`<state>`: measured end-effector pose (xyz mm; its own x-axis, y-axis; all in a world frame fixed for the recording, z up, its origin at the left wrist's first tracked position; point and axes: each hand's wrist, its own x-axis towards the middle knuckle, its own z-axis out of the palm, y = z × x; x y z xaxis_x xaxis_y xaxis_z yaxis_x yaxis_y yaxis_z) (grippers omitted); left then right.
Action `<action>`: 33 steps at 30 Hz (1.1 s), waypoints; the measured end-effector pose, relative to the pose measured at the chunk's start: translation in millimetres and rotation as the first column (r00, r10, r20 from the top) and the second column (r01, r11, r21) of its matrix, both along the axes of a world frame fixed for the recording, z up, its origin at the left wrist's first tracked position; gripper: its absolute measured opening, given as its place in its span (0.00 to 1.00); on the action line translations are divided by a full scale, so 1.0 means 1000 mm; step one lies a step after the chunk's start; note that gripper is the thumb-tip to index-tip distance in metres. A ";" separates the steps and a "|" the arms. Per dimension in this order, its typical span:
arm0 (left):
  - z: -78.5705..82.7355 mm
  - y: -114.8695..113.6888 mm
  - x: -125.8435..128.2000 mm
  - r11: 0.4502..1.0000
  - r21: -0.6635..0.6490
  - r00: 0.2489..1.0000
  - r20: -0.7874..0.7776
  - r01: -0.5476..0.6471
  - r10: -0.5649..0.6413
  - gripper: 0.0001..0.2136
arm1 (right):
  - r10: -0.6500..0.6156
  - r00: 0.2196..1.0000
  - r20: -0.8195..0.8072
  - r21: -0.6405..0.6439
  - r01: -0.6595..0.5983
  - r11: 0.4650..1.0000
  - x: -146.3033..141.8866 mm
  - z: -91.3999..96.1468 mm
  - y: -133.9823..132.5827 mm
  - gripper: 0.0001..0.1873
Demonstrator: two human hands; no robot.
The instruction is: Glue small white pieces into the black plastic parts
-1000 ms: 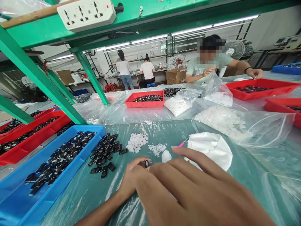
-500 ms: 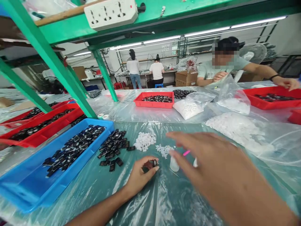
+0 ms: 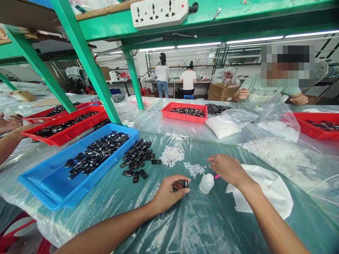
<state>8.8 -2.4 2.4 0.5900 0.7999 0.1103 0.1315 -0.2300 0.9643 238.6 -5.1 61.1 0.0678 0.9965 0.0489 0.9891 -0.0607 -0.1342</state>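
No legible txt anywhere. Power strip [image 3: 160, 13] on the green shelf frame: plain sockets, red switch, no brand readable. Cardboard boxes [image 3: 222, 91] at the back: markings too small to read. Small white bottle [image 3: 206, 183] on the worktop: no label visible. Blue tray [image 3: 50, 178] and red tray [image 3: 184, 113]: no print.

My left hand [image 3: 169, 192] lies low, fingers [image 3: 182, 183] pinched together. My right hand [image 3: 227, 169] reaches forward, palm down, fingers loosely curled, forearm stretched behind it.
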 end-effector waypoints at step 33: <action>-0.004 0.000 -0.001 0.994 -0.070 0.996 0.018 0.086 -0.085 0.15 | 0.225 0.929 0.294 0.225 -0.296 0.928 0.043 -0.064 -0.031 0.14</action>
